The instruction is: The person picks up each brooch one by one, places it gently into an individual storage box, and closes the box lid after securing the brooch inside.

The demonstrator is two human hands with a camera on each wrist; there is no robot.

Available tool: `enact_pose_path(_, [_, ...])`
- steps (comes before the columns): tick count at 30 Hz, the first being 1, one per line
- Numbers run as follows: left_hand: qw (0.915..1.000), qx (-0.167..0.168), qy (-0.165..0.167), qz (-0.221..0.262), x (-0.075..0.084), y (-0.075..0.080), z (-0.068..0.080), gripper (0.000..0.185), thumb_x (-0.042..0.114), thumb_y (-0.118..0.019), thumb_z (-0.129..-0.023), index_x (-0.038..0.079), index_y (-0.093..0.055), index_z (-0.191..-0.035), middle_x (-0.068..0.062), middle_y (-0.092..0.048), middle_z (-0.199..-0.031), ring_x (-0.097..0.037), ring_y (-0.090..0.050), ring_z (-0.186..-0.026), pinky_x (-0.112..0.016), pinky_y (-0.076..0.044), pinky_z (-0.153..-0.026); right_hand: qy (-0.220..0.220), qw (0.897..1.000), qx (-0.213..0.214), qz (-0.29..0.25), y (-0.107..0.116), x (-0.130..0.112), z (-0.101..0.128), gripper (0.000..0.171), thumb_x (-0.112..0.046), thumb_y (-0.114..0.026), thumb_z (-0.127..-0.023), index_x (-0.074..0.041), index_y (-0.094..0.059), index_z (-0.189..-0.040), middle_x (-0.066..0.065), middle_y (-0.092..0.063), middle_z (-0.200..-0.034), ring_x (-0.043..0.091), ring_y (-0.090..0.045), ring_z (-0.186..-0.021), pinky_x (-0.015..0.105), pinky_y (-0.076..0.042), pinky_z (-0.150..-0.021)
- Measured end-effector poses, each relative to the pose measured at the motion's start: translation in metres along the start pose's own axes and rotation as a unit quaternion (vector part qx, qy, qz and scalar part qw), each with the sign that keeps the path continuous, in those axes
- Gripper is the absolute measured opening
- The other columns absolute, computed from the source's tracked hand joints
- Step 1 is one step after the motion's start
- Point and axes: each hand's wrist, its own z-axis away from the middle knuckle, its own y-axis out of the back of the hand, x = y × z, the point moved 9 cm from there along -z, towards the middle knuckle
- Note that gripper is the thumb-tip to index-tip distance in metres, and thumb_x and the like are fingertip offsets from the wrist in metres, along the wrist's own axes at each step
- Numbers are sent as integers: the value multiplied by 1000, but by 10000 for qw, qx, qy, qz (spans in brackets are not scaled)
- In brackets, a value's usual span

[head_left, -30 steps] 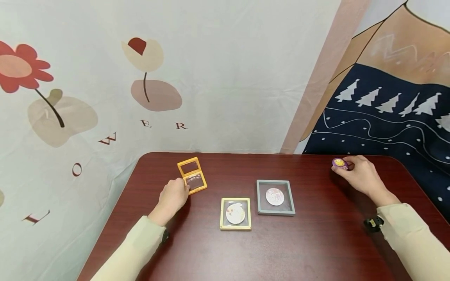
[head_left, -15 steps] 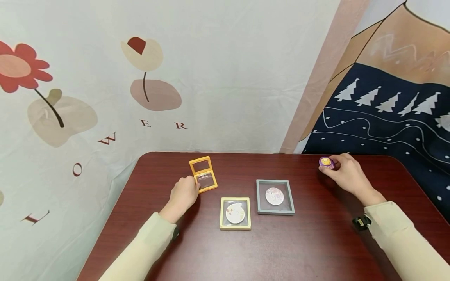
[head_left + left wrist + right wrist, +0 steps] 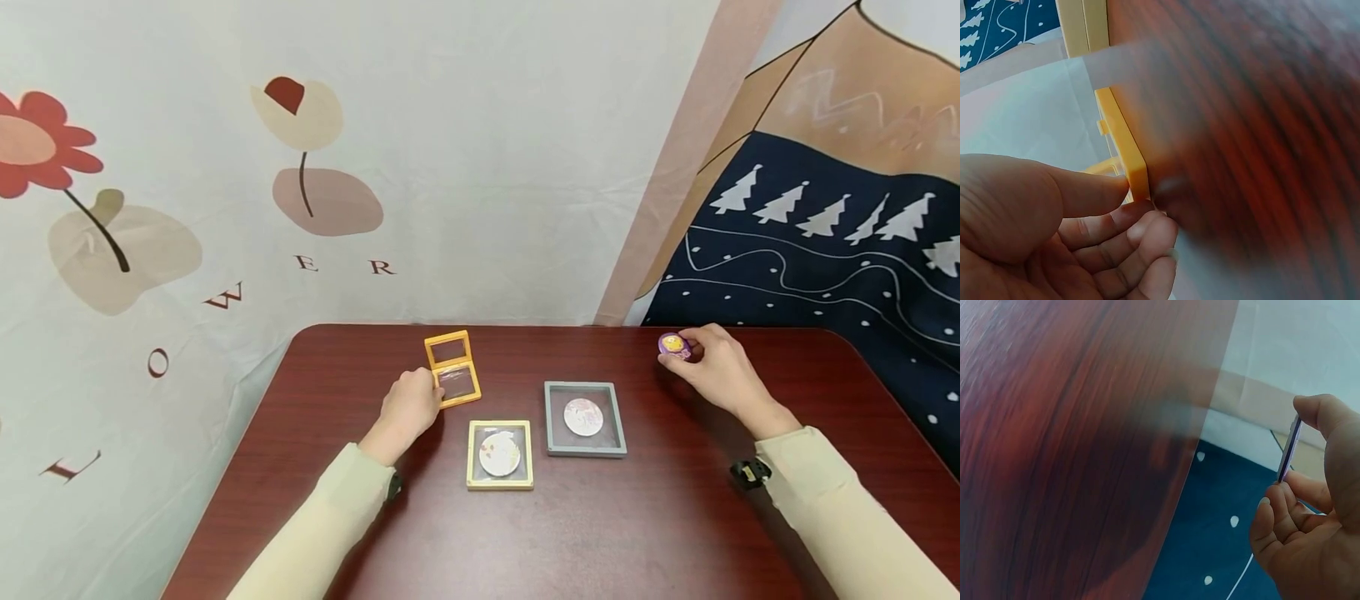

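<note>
Nearest, two small square boxes are seen lying flat on the dark red table (image 3: 600, 533), whose top is smooth and shiny with wood-like streaks. The yellow box (image 3: 500, 455) is shut, and a round silver coin (image 3: 499, 454) is kept under its clear window. Just beside it, a little farther and to the right, the grey box (image 3: 585, 419) is shut too, and a second silver coin (image 3: 583, 417) is held inside. So two boxes look filled and closed, as far as can be judged. One more seems to be left to fill: the orange box (image 3: 454, 380) lies farther back on the left with its lid stood open, and nothing is seen in it but a clear, shiny film. Its near edge is pinched by the left hand (image 3: 409, 406); in the left wrist view the thumb and curled fingers (image 3: 1119, 226) are pressed on the hard plastic frame. Farther off to the right, well apart from all three boxes, a small round purple badge (image 3: 674, 345) with a yellow middle is pinched by the right hand (image 3: 722, 375). From the right wrist view it looks thin and flat, held on its edge between thumb and fingertips. Behind the table, soft cloth with flowers, letters and white trees is hung.
</note>
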Motion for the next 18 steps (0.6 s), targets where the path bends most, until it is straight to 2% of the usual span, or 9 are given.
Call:
enact_pose_path(10, [9999,-80,65,58,6,-6,-3,29,18,-68,-102,10,-65,-75,-6,-61,-69,-24,-59,-64,-38,-47,-56,210,9996,20,-213,-9,-24,-6,51,-26,-85,-89,10,-67,-121,19,-61,-107,30,-59,-91,34,-49,-74])
enact_pose_path(18, [9998,-113,49,128,13,-9,-4,33,18,-69,-102,10,-63,-71,-6,-61,-69,-24,-59,-64,-38,-46,-57,319,9986,-192,-380,-20,-49,-13,50,-24,-84,-90,9,-66,-123,19,-60,-110,30,-58,-95,42,-52,-79])
